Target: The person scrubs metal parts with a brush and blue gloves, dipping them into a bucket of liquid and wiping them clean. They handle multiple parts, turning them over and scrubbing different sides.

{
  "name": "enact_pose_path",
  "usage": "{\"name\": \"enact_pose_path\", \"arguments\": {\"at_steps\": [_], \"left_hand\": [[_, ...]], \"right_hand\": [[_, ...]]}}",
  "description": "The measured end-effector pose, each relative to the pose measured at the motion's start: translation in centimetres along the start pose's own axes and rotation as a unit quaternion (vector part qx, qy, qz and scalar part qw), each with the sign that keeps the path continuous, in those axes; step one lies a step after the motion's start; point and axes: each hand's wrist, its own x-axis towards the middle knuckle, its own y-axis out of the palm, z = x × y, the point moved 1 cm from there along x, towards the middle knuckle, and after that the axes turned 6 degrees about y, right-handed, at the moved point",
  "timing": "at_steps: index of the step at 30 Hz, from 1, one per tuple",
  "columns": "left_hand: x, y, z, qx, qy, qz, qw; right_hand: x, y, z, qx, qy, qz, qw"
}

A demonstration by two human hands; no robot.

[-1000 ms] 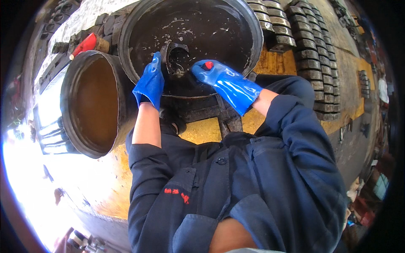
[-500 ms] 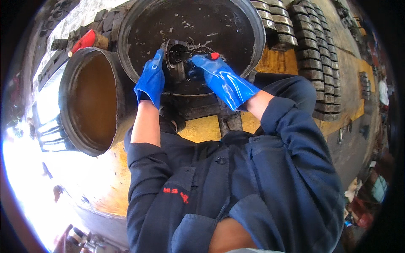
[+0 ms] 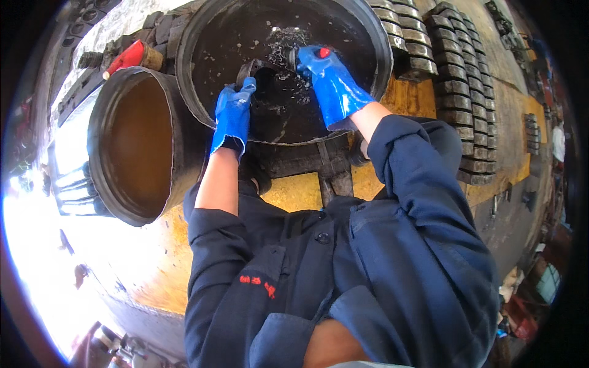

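A wide round metal tub of dark liquid stands in front of me. My left hand, in a blue rubber glove, is closed on a dark, hollow metal part at the tub's left side. The part's lower portion is lost in the dark liquid. My right hand, gloved alike, is closed around a red-ended tool over the liquid, apart from the part. Its dark working end shows beside the fingers, but its kind is unclear. Ripples and bubbles spread near it.
Left of the tub, a tilted metal bucket holds brownish liquid. A red object with a tan end lies behind it. Rows of stacked dark metal blocks stand at the right, with yellow boards underfoot.
My right hand has moved up and right, away from the metal part, with the red-ended tool. My left hand has shifted slightly right and down, and the part sits lower in the liquid.
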Motion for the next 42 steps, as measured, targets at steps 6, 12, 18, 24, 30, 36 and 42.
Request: {"name": "enact_pose_path", "arguments": {"at_steps": [6,12,18,24,30,36,42], "left_hand": [[1.0,0.8,1.0,0.004,0.013,0.024,1.000],[0.5,0.3,-0.4,0.037,0.031,0.006,0.999],[1.4,0.0,0.5,0.015,0.143,0.090,0.986],[-0.8,-1.3,-0.8,0.264,0.109,0.094,0.954],[2.6,-0.5,4.6,0.133,0.099,0.053,0.985],[5.8,1.9,7.7,-0.322,-0.208,0.015,0.923],[8.4,0.9,11.3,-0.408,-0.278,0.023,0.869]], "right_hand": [[0.1,-0.1,-5.3,-0.107,0.023,0.042,0.993],[-3.6,-0.8,-2.5,0.143,-0.038,0.170,0.974],[-2.9,1.6,-4.4,-0.107,-0.310,0.030,0.944],[-5.6,5.0,-2.0,-0.048,-0.061,0.026,0.997],[-3.9,6.6,-1.4,0.309,0.145,-0.001,0.940],[1.9,4.3,-3.4,-0.100,-0.294,0.070,0.948],[5.5,2.8,0.0,-0.058,-0.396,0.304,0.865]]}}
